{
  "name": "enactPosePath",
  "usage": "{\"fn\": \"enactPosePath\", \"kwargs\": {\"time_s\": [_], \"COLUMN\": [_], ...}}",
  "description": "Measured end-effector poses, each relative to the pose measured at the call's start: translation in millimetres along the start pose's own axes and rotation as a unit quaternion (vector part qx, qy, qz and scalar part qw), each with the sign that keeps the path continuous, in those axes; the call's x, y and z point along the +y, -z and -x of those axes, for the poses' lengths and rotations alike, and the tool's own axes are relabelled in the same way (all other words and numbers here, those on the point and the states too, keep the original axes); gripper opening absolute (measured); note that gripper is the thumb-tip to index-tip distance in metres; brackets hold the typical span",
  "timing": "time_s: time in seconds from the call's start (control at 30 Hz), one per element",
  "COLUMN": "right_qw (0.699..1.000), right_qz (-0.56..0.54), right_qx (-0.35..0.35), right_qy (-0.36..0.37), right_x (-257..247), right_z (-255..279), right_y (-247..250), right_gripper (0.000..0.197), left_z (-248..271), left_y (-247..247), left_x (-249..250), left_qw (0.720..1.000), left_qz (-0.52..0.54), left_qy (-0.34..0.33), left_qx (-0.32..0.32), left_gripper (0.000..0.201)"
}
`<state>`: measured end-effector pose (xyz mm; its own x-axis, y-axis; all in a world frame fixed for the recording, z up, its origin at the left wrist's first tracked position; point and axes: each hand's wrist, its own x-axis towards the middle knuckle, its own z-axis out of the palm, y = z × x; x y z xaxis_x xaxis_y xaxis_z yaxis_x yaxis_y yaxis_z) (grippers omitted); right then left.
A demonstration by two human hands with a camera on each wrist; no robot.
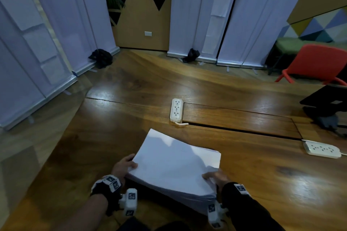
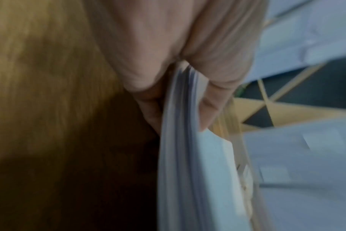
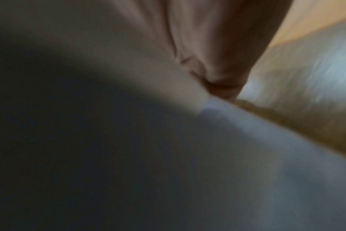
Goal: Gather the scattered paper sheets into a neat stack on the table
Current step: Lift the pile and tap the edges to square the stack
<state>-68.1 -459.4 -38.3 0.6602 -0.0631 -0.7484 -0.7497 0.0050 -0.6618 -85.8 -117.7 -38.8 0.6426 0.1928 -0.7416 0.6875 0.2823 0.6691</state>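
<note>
While both hands are on it, the stack of paper [image 1: 174, 163] sits near the near edge of the wooden tabletop [image 1: 262, 170], tipped up so its near side is lifted and the far edge dips toward the wood. Left hand [image 1: 123, 168] grips the near-left corner, and the left wrist view shows it pretty clearly: thumb on top, fingers [image 2: 152, 115] curled underneath, sheet edges clamped between them. Right hand [image 1: 216, 176] is on the near-right corner with the thumb lying over the top sheet; the right wrist view is a blurry mess of paper and palm, so I can't tell exactly how those fingers sit underneath, but the hand looks clamped on the corner. Edges of the sheets look fairly lined up, a little fanned on the right side. Farther out on the tabletop there's a white power strip [image 1: 176, 109] just beyond the stack, and a second power strip [image 1: 322, 149] off to the right, well apart from the paper. Red chair [image 1: 317, 63] at far right, white roll-up banners [image 1: 206, 11] standing along the far side.
</note>
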Motion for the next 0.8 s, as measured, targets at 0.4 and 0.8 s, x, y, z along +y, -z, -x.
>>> {"fn": "enactPosePath", "kwargs": {"time_s": [0.4, 0.8], "right_qw": [0.998, 0.987], "right_qz": [0.042, 0.14], "right_qx": [-0.039, -0.015], "right_qy": [-0.016, 0.08], "right_x": [-17.9, -29.9], "right_z": [-9.4, 9.8], "right_y": [0.1, -19.4], "right_gripper": [0.041, 0.058], "left_z": [-16.7, -8.8], "left_y": [10.5, 13.4], "left_x": [22.2, 35.9], "left_qw": [0.967, 0.97], "left_qz": [-0.252, -0.212], "left_qy": [-0.023, -0.119], "left_qx": [-0.001, 0.0], "left_gripper": [0.034, 0.043]}}
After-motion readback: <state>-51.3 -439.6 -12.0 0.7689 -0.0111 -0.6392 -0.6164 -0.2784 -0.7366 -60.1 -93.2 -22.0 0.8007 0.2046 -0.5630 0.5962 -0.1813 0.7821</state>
